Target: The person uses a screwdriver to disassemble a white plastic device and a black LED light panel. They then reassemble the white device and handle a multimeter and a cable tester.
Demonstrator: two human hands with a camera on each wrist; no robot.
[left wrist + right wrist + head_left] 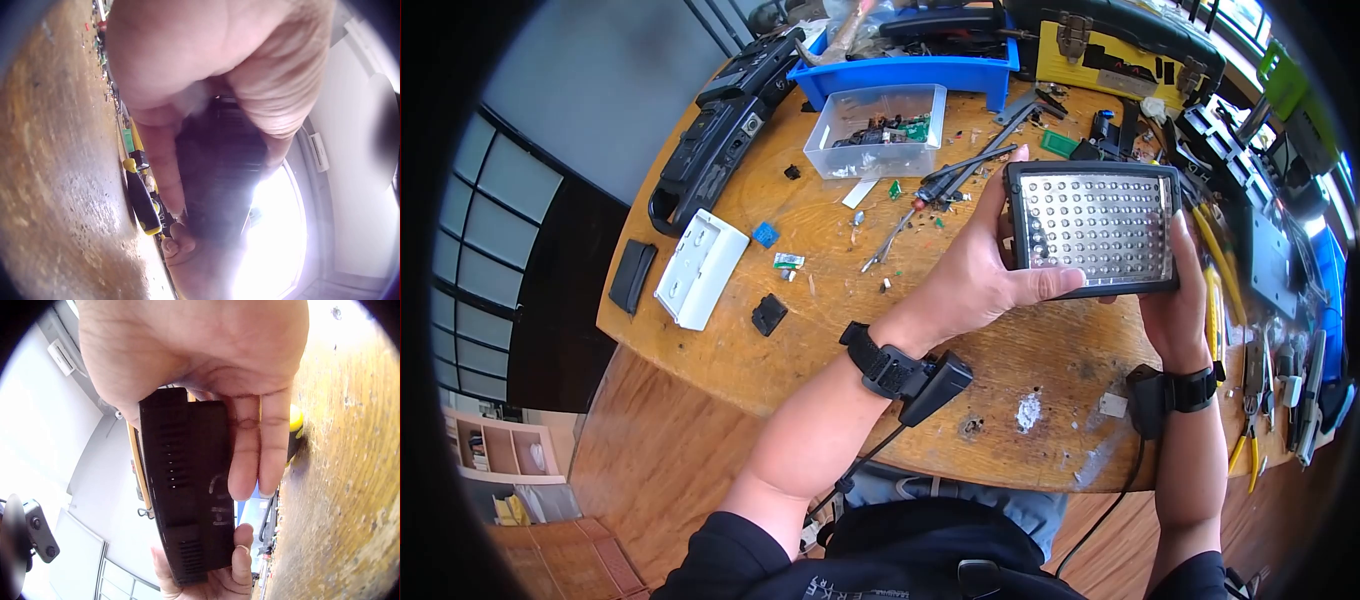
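Both hands hold a black-framed LED light panel above the right part of the table, its rows of small LEDs turned up toward the head camera. My left hand grips the left side, with the thumb lying across the lower front edge. On the opposite side, my right hand grips the lower right, thumb along the frame. The right wrist view shows the panel's vented black housing between the right thumb and fingers. Fingers of the left hand support its far end there.
A clear plastic box of circuit parts and a blue bin stand at the back. White and black casings lie left. Pliers and other tools line the right edge. A screwdriver lies under the hands.
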